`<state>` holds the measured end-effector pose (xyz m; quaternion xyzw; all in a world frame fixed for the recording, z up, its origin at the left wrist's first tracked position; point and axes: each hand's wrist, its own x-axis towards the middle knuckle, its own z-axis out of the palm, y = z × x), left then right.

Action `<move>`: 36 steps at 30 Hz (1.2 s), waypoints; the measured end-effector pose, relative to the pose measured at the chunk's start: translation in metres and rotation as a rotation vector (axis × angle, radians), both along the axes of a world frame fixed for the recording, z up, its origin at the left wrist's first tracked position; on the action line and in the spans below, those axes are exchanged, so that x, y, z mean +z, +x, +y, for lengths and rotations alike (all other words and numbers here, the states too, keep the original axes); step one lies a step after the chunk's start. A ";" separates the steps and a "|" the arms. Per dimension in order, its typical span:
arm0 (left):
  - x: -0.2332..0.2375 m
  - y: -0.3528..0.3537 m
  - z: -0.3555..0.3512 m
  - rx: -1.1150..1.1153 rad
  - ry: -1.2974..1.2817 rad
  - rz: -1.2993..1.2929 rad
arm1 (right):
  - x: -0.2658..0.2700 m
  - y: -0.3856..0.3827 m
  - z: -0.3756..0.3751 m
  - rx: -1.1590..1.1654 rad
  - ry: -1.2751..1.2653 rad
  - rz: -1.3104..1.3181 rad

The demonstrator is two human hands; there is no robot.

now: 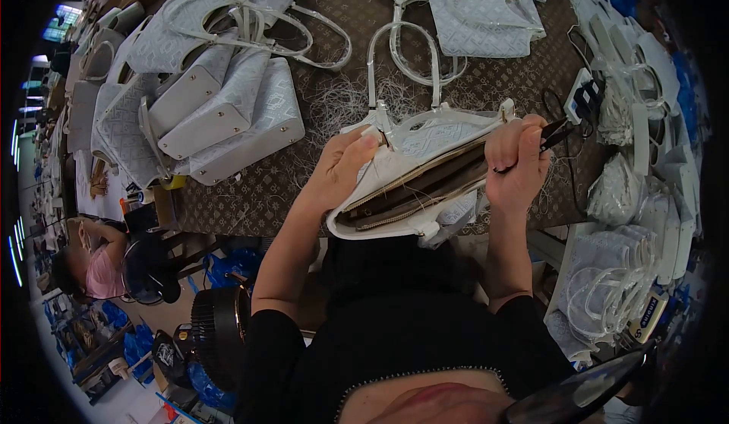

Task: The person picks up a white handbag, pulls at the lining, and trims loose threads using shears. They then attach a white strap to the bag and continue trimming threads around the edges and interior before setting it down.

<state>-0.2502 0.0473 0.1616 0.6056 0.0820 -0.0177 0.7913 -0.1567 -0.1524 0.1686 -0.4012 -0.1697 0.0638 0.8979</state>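
Observation:
A white patterned handbag (361, 188) lies open in front of me at the near edge of the table, its zipper parted over a brown lining. My left hand (342, 167) is closed on the bag's left end, thumb on the white trim. At the other end, my right hand (516, 162) is closed around black thread snips (557, 132), whose dark end sticks out past the fingers; this hand is beside the bag's rim, and whether it also grips the rim cannot be told. The bag's clear-wrapped handle (372, 67) stretches away across the table. Loose threads hang over the opening.
White handbags (250, 120) are heaped at the left, with more bags (482, 14) at the back. Thread scraps (342, 101) litter the brown patterned table (228, 207). Stacked bag parts (607, 280) stand at the right. A black fan (216, 329) and a seated person (102, 264) are lower left.

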 end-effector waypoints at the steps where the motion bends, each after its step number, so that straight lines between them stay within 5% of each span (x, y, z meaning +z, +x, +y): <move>1: 0.001 0.000 -0.002 0.006 -0.019 -0.009 | 0.000 -0.005 0.003 -0.034 -0.166 -0.003; 2: 0.002 0.000 -0.003 0.008 -0.018 -0.010 | 0.002 -0.011 0.007 -0.070 -0.333 -0.006; 4: 0.001 0.001 -0.004 0.004 -0.008 -0.004 | 0.018 -0.019 0.010 0.219 -0.618 -0.165; 6: 0.001 0.001 -0.003 -0.027 0.012 -0.009 | 0.019 -0.024 0.021 0.312 -0.684 -0.138; 8: 0.000 0.001 -0.001 -0.053 0.032 -0.015 | 0.014 -0.024 0.032 0.310 -0.830 -0.428; 18: -0.002 0.001 -0.002 -0.065 0.045 -0.084 | -0.004 -0.013 0.041 -0.175 -0.827 -1.131; 31: -0.003 0.003 0.002 -0.008 0.075 -0.040 | 0.018 -0.020 0.008 0.511 -0.642 -0.516; 33: -0.011 0.003 0.005 -0.020 0.074 -0.038 | 0.019 -0.023 -0.004 0.486 -0.411 -0.215; 36: -0.012 0.004 0.004 -0.018 0.059 -0.042 | 0.023 -0.018 -0.016 0.504 -0.122 -0.108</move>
